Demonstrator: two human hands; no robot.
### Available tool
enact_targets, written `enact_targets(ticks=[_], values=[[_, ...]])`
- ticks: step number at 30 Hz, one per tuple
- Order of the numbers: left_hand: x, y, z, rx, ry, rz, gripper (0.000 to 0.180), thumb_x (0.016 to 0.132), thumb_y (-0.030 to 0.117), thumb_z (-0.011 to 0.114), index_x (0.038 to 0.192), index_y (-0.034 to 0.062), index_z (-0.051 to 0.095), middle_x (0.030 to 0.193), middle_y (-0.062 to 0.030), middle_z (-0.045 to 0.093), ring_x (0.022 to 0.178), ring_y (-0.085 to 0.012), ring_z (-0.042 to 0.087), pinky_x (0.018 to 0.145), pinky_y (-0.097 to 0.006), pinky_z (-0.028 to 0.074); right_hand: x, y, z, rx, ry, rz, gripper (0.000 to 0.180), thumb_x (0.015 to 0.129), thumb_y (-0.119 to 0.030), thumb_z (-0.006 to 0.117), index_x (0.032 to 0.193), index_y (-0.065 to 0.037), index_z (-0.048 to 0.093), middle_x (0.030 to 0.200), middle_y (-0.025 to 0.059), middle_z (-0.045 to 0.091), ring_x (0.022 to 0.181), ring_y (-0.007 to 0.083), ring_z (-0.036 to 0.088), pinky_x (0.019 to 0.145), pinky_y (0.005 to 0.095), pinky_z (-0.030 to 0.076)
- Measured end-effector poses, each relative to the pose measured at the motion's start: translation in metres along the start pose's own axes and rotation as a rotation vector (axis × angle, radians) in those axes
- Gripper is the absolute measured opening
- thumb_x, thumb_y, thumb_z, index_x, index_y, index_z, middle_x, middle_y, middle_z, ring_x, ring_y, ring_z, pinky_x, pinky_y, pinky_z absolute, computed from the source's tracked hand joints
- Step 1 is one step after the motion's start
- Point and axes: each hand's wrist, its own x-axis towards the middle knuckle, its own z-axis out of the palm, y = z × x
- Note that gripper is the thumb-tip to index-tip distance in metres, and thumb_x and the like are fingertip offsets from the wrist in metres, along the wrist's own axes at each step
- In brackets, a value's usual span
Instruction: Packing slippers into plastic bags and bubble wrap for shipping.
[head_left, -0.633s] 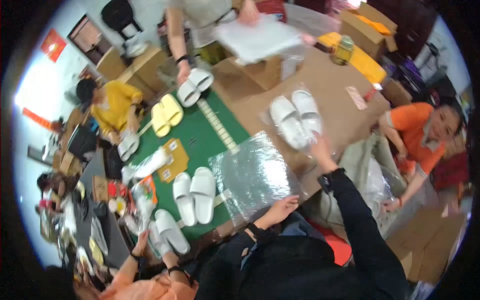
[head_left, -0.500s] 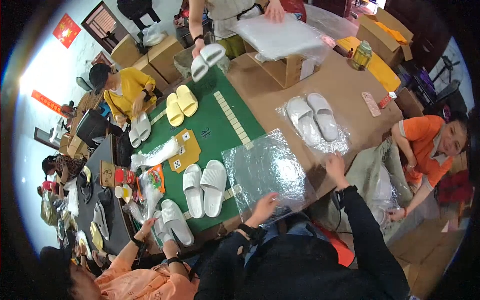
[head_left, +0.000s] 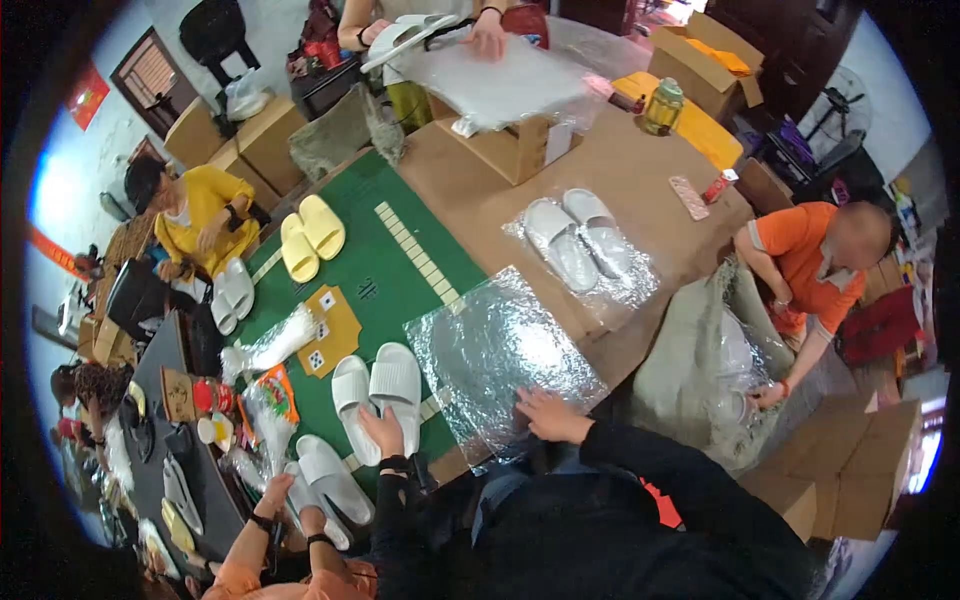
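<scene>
A pair of white ribbed slippers (head_left: pixel 396 390) lies side by side on the green mat. My left hand (head_left: pixel 381 432) reaches to their near ends with its fingers apart, at the gap between the two; whether it bears on them I cannot tell. To the right, a clear plastic bag (head_left: pixel 490 355) lies flat across the mat and the brown tabletop. My right hand (head_left: pixel 552 414) rests by the bag's near right part, fingers stretched out. Beyond it lies another white pair of slippers (head_left: pixel 575 245) in clear plastic.
A co-worker's hands (head_left: pixel 290 505) are at white slippers (head_left: pixel 332 480) on my left. Yellow slippers (head_left: pixel 312 237) lie farther off. Across the table, a person holds a slipper beside stacked plastic bags (head_left: pixel 510 85) on a carton (head_left: pixel 525 150). On the right, an orange-shirted person reaches into a sack (head_left: pixel 690 360).
My left hand has moved left from the plastic bag to the white slippers. My right hand has come back from the wrapped pair to the flat bag. The view has shifted.
</scene>
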Motion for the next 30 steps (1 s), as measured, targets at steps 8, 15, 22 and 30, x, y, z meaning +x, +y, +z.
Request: enact_targets(ticks=[8,15,22,30], values=[[0.027,-0.018,0.009,-0.056,-0.025,-0.123,0.051,0.074,0.027,0.072,0.106,-0.0083,0.054,0.111,-0.0260,0.054,0.104,-0.0399,0.050,0.089,-0.043,0.039,-0.008,-0.033,0.028,-0.033,-0.115,0.087,0.053,0.076,-0.015,0.052,0.128,-0.004,0.045,0.141,0.0131,0.032,0.123,0.0336,0.037,0.092,0.0470,0.038],[0.039,-0.016,-0.001,0.151,0.011,-0.045,0.039,0.073,0.031,0.070,0.090,-0.0028,0.060,0.078,-0.0210,0.062,0.075,-0.0411,0.059,0.069,-0.048,0.045,-0.008,-0.043,0.023,0.073,-0.267,0.123,0.055,0.079,-0.016,0.051,0.132,-0.005,0.040,0.145,0.0114,0.028,0.129,0.0325,0.032,0.098,0.0481,0.034],[0.035,-0.017,-0.017,0.158,-0.029,0.067,0.032,0.082,0.025,0.059,0.082,-0.0077,0.058,0.083,-0.0277,0.058,0.081,-0.0438,0.055,0.069,-0.047,0.042,-0.005,-0.040,0.029,0.143,-0.277,0.072,0.057,0.078,-0.018,0.053,0.132,-0.007,0.039,0.145,0.0104,0.028,0.132,0.0271,0.030,0.100,0.0478,0.032],[-0.013,0.050,-0.032,0.003,0.213,0.018,0.035,0.080,0.022,0.060,0.060,-0.0050,0.052,0.060,-0.0231,0.054,0.054,-0.0365,0.053,0.056,-0.044,0.041,-0.007,-0.023,0.031,0.139,-0.320,0.034,0.054,0.081,-0.020,0.052,0.132,-0.008,0.038,0.146,0.0096,0.026,0.129,0.0291,0.034,0.096,0.0481,0.036]])
